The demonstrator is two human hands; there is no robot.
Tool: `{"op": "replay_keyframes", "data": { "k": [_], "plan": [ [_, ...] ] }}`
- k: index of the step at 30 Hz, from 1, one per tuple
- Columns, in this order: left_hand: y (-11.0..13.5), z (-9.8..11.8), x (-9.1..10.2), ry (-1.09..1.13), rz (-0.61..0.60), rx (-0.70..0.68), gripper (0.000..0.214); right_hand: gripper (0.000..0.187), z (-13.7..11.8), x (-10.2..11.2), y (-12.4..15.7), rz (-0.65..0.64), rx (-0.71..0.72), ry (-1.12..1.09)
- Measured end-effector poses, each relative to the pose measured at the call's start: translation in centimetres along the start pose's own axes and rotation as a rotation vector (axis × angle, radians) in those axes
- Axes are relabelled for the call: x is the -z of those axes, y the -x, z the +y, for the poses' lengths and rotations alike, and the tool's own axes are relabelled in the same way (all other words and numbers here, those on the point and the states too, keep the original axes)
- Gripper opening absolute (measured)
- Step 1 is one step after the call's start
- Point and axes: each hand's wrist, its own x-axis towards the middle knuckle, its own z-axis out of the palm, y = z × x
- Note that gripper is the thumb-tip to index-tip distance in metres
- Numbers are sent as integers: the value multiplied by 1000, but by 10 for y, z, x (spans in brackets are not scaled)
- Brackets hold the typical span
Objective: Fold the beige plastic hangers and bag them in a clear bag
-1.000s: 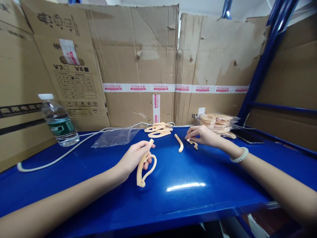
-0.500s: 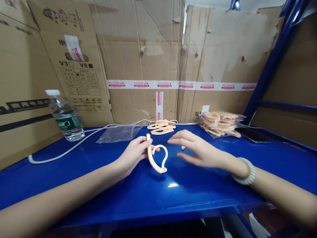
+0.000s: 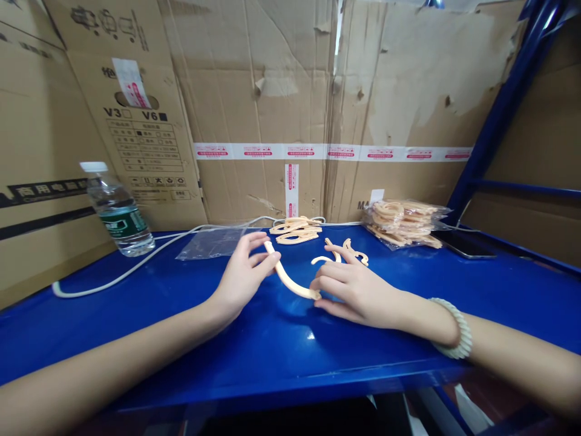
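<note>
A blue table [image 3: 254,357] bears a bottle [image 3: 120,221] and beige pieces [image 3: 296,230].

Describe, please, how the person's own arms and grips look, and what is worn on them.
The left grip and the right grip are bare hands, without gloves. The left forearm and the right forearm show no sleeves. A thick, pale, ribbed bracelet encircles the right wrist; none shows at the left wrist.

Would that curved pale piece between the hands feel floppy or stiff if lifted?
Perhaps stiff: the curved pale piece bows smoothly without kinks between left hand and right hand, though support at both ends could hide floppiness. Probably light, being slender. Its curve should discourage rolling.
</note>
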Motion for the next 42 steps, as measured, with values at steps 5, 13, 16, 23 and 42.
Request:
{"op": "replay_keyframes", "data": {
  "k": [5, 13, 16, 23, 42],
  "plan": [
    [7, 3, 5, -696, -147, -855, 21, 17, 0, -4, 3, 9, -35, -71],
    [21, 0, -4, -1086, -471, -1041, 19, 26, -1, -17, 4, 54, -28, -126],
    [19, -4, -3, -1136, -530, -1029, 20, 28, -1, -18, 4, 74, -26, -97],
    [24, 1, -4, -1062, -687, -822, 18, 25, 0, -20, 4, 73, -79, -369],
    [-3, -14, 6, -817, -699, -802, 11, 20, 49, -35, 2, 41, -343, -143]
  ]
}}
